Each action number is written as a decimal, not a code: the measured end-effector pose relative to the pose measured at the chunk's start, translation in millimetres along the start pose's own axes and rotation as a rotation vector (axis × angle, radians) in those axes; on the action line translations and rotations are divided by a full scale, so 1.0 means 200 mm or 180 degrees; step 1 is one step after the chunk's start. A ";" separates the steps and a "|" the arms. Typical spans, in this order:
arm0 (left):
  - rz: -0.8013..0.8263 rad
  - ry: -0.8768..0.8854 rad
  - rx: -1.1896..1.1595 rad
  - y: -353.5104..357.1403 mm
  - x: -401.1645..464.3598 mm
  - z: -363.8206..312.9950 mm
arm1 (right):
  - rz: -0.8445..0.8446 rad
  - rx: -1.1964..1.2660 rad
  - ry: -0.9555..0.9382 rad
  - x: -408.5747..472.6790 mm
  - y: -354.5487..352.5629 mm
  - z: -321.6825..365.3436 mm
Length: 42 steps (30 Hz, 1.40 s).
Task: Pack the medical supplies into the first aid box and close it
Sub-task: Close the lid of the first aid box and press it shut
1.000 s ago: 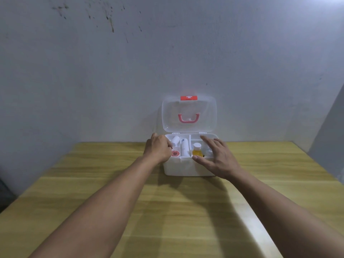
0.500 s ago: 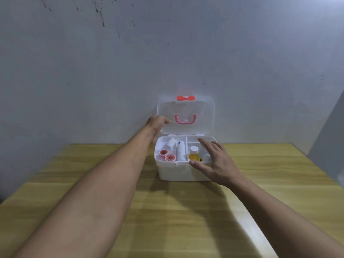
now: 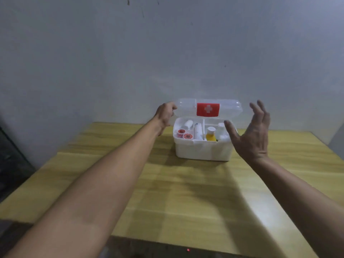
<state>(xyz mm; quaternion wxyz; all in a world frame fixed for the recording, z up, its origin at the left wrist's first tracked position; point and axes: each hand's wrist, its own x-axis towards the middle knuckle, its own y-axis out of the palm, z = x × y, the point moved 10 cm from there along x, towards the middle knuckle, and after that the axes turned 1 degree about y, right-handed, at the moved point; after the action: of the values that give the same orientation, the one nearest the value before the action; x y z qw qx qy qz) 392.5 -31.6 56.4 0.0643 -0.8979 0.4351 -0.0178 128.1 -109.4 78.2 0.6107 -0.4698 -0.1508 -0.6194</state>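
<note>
A white first aid box (image 3: 202, 151) stands on the wooden table (image 3: 186, 198) near the wall. Its clear lid (image 3: 229, 108), with a red clasp bearing a white cross (image 3: 208, 109), is tilted halfway down over the box. My left hand (image 3: 164, 113) grips the lid's left end. My right hand (image 3: 251, 135) hovers spread at the box's right side, holding nothing. Inside the tray lie two red tape rolls (image 3: 184, 134), white bandage rolls (image 3: 197, 130) and a yellow bottle with a white cap (image 3: 211, 135).
A grey wall (image 3: 167, 53) rises right behind the box. The table's near edge (image 3: 167, 241) runs along the bottom, with dark floor to the left.
My left hand went from the tray to the lid and swung it forward and down from upright. My right hand lifted off the box front and spread its fingers.
</note>
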 end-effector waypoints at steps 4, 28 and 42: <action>0.0104 0.0102 0.0427 0.01 -0.08 0.07 | 0.0223 -0.0296 -0.0199 0.03 0.00 0.05; 0.0043 0.2212 0.2971 0.17 -0.29 -0.09 | 0.1138 -0.0891 -0.1496 -0.06 0.18 0.25; -0.0127 0.3030 0.3696 0.30 -0.35 -0.16 | 0.1232 -0.0796 -0.1239 -0.01 0.19 0.23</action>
<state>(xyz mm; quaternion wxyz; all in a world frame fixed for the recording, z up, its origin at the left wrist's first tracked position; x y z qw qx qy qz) 299.1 -17.8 82.1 0.3322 -0.6227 0.3202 -0.6319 179.8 -80.6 86.2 0.6144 -0.6712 -0.0952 -0.4036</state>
